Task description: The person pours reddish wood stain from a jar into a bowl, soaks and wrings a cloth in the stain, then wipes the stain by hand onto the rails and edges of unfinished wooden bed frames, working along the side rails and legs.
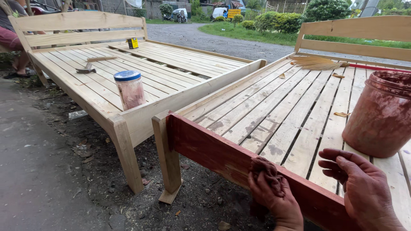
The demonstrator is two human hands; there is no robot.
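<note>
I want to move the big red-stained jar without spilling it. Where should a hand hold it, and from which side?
Hold the jar around its wide body, below the ridged neck, with both hands. It stands upright and open on the slats, and shows no handle. Come from the near side, where the right hand rests; the left hand holds a rag. Its stained wall may be slippery.

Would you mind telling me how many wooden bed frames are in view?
2: the unstained bed frame stands on the left, the part-stained bed frame on the right under both hands. Others may sit outside the picture.
</note>
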